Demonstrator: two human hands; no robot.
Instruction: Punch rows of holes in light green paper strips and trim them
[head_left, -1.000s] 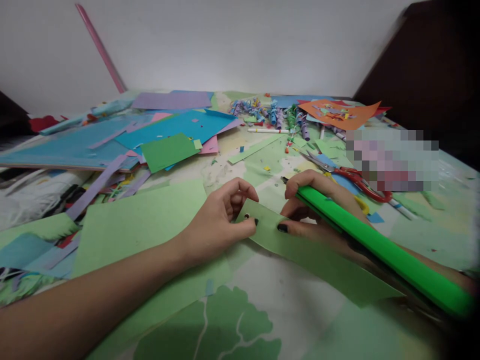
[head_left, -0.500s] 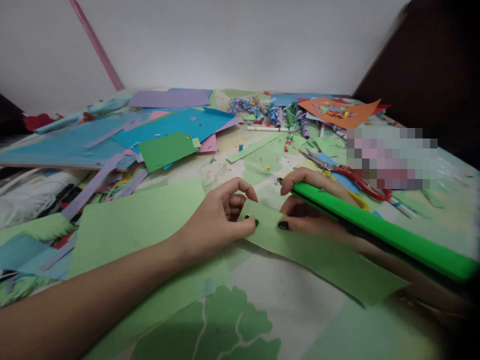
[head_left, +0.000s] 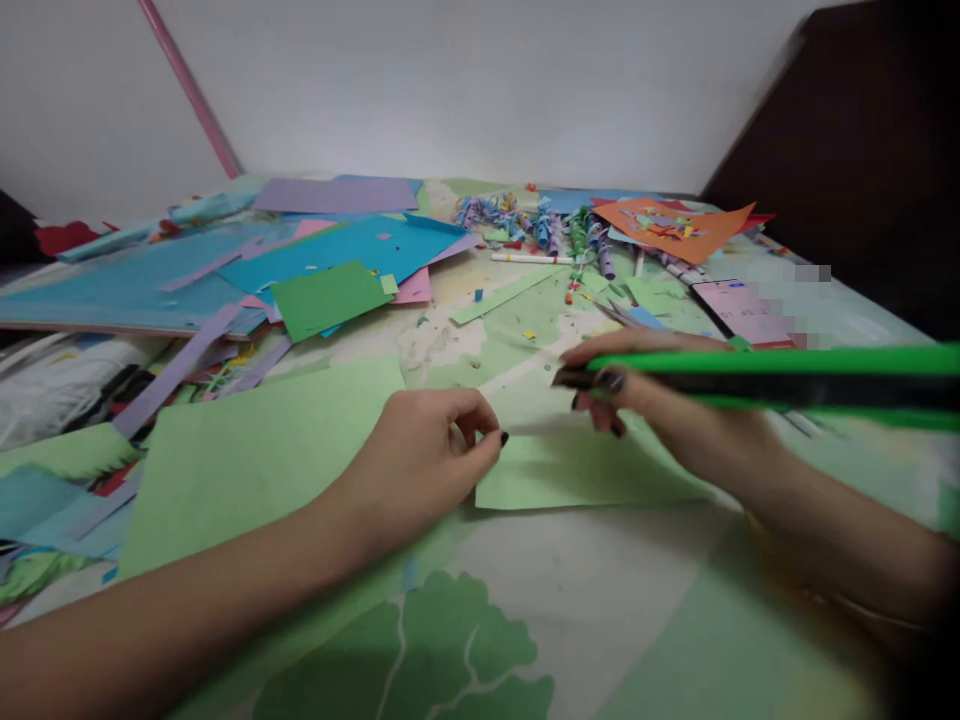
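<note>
Left hand [head_left: 420, 455]: you're pinching the left end of the light-green strip [head_left: 562, 480]
Right hand [head_left: 694, 430]: you're gripping the green-black tool [head_left: 832, 378]
Strip: sitting right of the larger pale-green sheet [head_left: 262, 450]

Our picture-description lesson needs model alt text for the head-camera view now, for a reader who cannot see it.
A person's left hand pinches the left end of a pale green paper strip, while the right hand holds a long green-and-black tool above it. Beyond, blue, purple and orange paper lies on a patterned tablecloth.
</note>
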